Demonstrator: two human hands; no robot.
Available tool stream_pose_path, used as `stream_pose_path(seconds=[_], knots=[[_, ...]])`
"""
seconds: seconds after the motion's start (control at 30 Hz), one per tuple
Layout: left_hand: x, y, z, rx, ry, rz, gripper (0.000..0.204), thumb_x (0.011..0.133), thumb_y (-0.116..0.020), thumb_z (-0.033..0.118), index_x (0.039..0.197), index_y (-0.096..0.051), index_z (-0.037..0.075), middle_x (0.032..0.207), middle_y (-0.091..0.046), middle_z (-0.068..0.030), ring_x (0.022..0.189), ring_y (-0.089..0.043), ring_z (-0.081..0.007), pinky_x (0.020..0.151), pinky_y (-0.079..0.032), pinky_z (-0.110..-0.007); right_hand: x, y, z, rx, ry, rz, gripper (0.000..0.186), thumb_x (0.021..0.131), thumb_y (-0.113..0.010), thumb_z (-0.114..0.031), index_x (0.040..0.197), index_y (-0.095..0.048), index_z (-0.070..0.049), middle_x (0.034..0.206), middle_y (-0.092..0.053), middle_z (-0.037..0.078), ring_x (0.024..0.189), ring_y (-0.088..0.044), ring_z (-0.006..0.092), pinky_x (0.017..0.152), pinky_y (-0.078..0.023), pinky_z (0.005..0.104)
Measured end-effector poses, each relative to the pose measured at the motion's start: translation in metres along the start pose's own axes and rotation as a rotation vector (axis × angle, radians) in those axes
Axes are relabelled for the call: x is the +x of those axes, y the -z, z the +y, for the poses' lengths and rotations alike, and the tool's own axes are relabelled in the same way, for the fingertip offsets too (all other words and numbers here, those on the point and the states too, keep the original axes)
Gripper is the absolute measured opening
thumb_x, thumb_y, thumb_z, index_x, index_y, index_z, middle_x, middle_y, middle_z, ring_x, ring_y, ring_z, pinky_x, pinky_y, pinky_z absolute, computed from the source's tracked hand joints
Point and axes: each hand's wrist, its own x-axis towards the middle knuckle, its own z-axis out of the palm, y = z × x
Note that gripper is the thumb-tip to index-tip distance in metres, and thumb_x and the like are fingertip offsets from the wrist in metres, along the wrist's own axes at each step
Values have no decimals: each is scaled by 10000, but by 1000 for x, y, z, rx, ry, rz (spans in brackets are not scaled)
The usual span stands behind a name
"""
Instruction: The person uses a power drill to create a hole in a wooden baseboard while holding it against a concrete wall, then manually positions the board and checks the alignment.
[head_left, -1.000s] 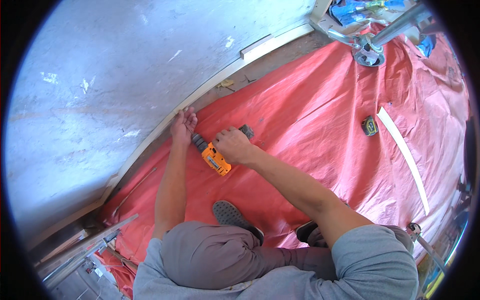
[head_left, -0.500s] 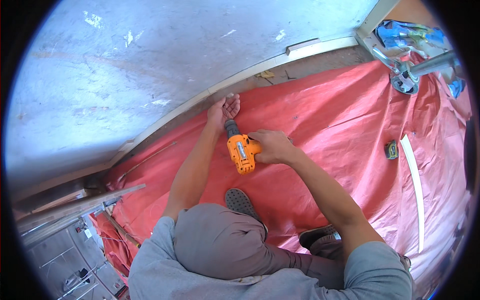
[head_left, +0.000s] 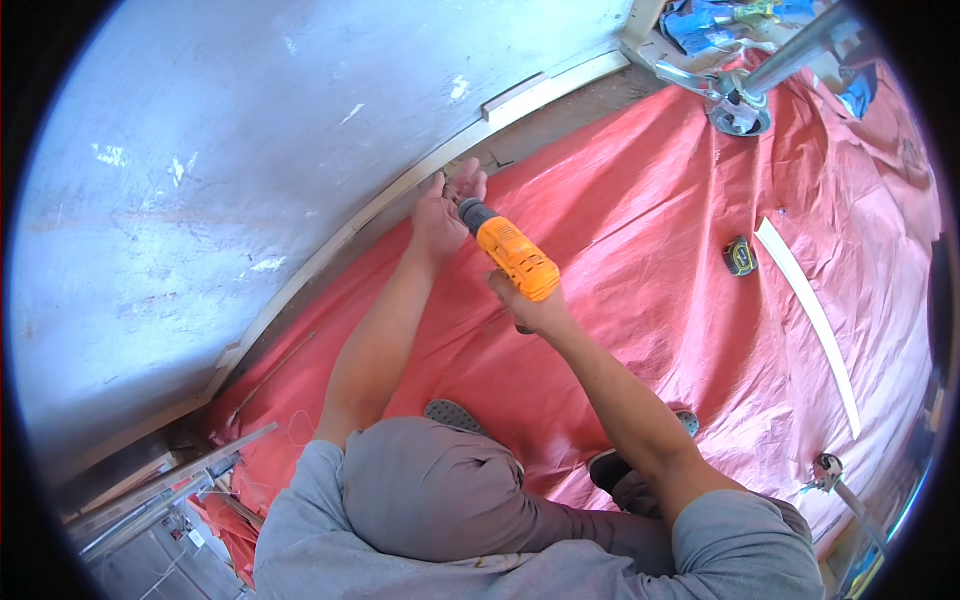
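My right hand (head_left: 535, 303) is wrapped round the grip of an orange cordless drill (head_left: 518, 258). The drill's dark chuck (head_left: 475, 213) points up and left at the pale wooden strip (head_left: 400, 187) along the foot of the wall. Right in front of the chuck, close to that strip, is my left hand (head_left: 441, 222). Its fingers are curled together around the drill's tip; whatever they pinch is too small to make out. The very end of the bit is hidden among the fingers.
A grey-white wall panel (head_left: 260, 130) rises ahead. Red sheeting (head_left: 620, 220) covers the floor. To the right lie a tape measure (head_left: 740, 257) and a long white strip (head_left: 815, 320). A metal pole with a round base (head_left: 740, 115) stands at the far right.
The drill has swung so its nose tilts further left, and both hands have moved toward the wooden strip. The left fingers have closed in near the tip. My view has shifted right.
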Motion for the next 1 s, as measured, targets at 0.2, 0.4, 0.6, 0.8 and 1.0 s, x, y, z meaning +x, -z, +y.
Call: stream_pose_path(seconds=[0.2, 0.4, 0.6, 0.8, 1.0], knots=[[36, 24, -9, 109, 40, 5, 541, 1100, -585, 408, 1393, -441, -23, 1360, -637, -270, 1235, -655, -380, 1085, -589, -466, 2, 33, -13, 197, 46, 133, 272, 943, -794, -126, 1179, -686, -42, 907, -695, 13, 782, -664, 116, 714, -557, 310], [90, 37, 9, 97, -93, 220, 584, 1063, -677, 341, 1414, -424, -52, 1377, -614, -289, 1244, -663, -392, 1080, -600, -495, -7, 58, -42, 131, 33, 225, 217, 937, -798, -112, 1095, -667, -42, 832, -679, 25, 728, -659, 126, 677, -542, 317], [100, 26, 1, 45, -77, 173, 581, 1047, -706, 327, 1419, -451, -41, 1371, -625, -285, 1257, -661, -396, 1076, -606, -484, -16, 75, -42, 215, 5, 153, 133, 906, -765, -132, 908, -675, -35, 741, -682, 57, 669, -671, 164, 669, -553, 342], [115, 26, 1, -2, -147, 203, 498, 1033, -727, 288, 1350, -535, -44, 1318, -658, -262, 1242, -671, -372, 1075, -610, -476, -15, 75, -40, 455, 30, 99, 136, 894, -686, -38, 1009, -637, 17, 755, -667, 100, 662, -666, 213, 659, -560, 370], [119, 27, 3, -77, -236, 183, 390, 998, -744, 161, 1283, -587, -53, 1321, -653, -236, 1234, -674, -347, 1076, -620, -446, -17, 76, -44, 548, 13, 136, 185, 882, -655, -24, 1054, -615, 29, 766, -656, 115, 646, -665, 240, 671, -573, 393]])
